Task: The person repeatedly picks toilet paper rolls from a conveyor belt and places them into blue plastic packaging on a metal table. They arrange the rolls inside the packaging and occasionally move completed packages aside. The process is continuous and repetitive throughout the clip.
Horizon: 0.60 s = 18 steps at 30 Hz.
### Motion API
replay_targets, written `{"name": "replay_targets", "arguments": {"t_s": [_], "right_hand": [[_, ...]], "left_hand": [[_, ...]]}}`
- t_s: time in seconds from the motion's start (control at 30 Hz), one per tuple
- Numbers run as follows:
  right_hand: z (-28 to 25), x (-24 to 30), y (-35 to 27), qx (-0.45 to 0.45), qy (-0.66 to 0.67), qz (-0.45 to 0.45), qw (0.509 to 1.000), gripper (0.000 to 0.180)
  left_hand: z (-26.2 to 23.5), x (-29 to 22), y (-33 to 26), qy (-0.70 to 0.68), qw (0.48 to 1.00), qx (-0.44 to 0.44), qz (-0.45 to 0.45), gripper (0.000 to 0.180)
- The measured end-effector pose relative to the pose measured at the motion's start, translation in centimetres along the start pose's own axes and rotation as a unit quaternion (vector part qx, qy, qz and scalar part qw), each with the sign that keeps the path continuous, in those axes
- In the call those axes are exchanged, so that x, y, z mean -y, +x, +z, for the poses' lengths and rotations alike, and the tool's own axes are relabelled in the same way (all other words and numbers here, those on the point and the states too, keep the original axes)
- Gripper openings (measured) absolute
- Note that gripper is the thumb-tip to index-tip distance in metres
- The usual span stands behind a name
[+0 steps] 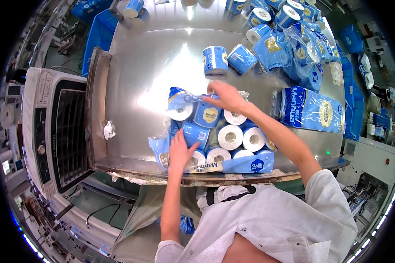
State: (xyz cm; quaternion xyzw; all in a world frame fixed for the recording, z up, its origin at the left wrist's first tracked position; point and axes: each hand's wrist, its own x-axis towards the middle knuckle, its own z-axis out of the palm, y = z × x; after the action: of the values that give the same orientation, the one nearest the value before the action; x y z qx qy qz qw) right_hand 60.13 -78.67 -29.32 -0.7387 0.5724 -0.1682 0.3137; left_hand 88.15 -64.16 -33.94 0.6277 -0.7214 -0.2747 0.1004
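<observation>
In front of me a clear and blue plastic bag [226,168] lies open on the metal table, with several toilet rolls inside. Some white roll ends [230,137] face me; one blue-wrapped roll [207,115] stands at the top of the group. My left hand [180,151] has its fingers spread against a blue-wrapped roll [195,133] at the bag's left side. My right hand [228,97] reaches over the far side of the rolls, its thumb and fingers closed at the edge of a loose film flap [183,99]. The contact there is partly hidden.
Two wrapped rolls [215,60] stand beyond the bag. A heap of rolls and bagged packs [289,39] fills the far right. One filled blue pack [314,109] lies at right. A wooden rim [98,105] edges the table beside an air cooler [59,131]. Crumpled film [109,130] lies at left.
</observation>
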Motion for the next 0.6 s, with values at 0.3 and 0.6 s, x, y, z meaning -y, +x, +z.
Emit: {"name": "replay_targets", "arguments": {"t_s": [0.3, 0.6], "right_hand": [[0.3, -11.4, 14.5, -0.090, -0.330, -0.026, 0.939, 0.112], [-2.6, -2.7, 7.8, 0.017, 0.263, 0.099, 0.960, 0.095]], "left_hand": [[3.6, -2.3, 0.1, -0.031, 0.999, -0.040, 0.011, 0.123], [1.0, -0.4, -6.3, -0.011, 0.992, 0.050, -0.113, 0.108]]}}
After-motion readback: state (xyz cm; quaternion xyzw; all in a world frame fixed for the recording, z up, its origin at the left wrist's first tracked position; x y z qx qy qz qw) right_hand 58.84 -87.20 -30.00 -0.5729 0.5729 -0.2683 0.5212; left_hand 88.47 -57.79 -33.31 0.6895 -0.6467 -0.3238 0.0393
